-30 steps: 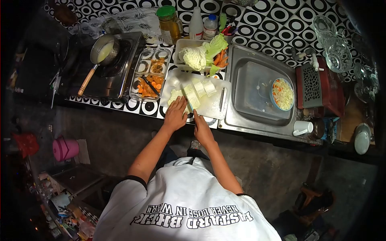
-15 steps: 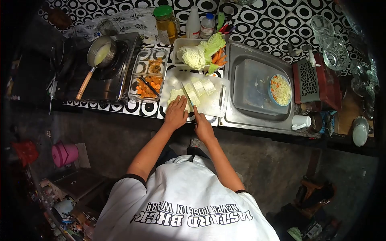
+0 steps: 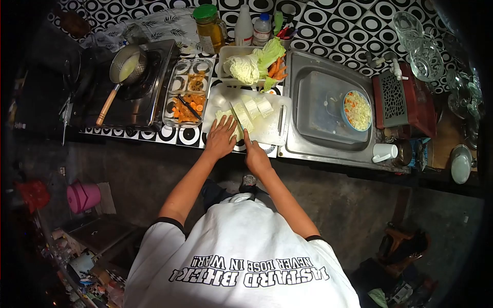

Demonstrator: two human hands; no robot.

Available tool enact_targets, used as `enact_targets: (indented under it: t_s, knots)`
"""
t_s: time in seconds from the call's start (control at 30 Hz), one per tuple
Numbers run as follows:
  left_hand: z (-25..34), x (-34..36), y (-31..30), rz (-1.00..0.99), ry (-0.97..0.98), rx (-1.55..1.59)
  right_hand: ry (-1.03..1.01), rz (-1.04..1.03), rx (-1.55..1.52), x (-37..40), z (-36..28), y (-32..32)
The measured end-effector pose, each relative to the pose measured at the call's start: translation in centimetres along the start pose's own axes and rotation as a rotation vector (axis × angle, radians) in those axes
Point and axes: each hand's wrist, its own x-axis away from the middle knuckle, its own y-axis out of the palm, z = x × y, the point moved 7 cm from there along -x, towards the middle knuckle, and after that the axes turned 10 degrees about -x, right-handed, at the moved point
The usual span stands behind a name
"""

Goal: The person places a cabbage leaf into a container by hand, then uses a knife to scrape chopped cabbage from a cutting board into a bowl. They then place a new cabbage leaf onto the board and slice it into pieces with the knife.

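My right hand [image 3: 257, 155] is closed around the handle of a knife [image 3: 236, 117]. The blade points away from me and lies against pale napa cabbage [image 3: 245, 111] on a white cutting board [image 3: 267, 134]. Cut blocks of the cabbage sit to the right of the blade. Flat over the leafy part on its left, my left hand [image 3: 221, 139] has its fingers spread and partly covers it. Behind the board, a clear container [image 3: 224, 75] holds a larger cabbage piece [image 3: 245, 70], green leaves and carrots [image 3: 277, 69].
Left of the board stands a divided tray [image 3: 167, 114] of cut carrots with a dark-handled tool. Farther left, a saucepan [image 3: 119, 75] sits on the stove [image 3: 149, 110]. In the sink [image 3: 294, 123] is a bowl of chopped vegetables [image 3: 357, 110]. A white mug [image 3: 384, 152] stands near its right edge.
My left hand's fingers have spread wider apart on the cabbage. My right hand and the knife have shifted slightly left, and the whole view has shifted a little.
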Motion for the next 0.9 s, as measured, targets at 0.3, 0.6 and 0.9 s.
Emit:
enact_targets:
  t_s: [0.3,0.6,0.9]
  knots:
    - [-0.25,-0.43,0.56,-0.110,-0.026,-0.043,-0.003,0.008,-0.014,-0.28,0.09,0.01]
    - [-0.18,-0.59,0.36,-0.156,-0.027,-0.035,-0.022,0.001,-0.008,-0.61,0.58,0.27]
    - [-0.36,-0.45,0.69,-0.145,-0.020,-0.012,-0.028,-0.008,-0.027,-0.46,0.16,0.12]
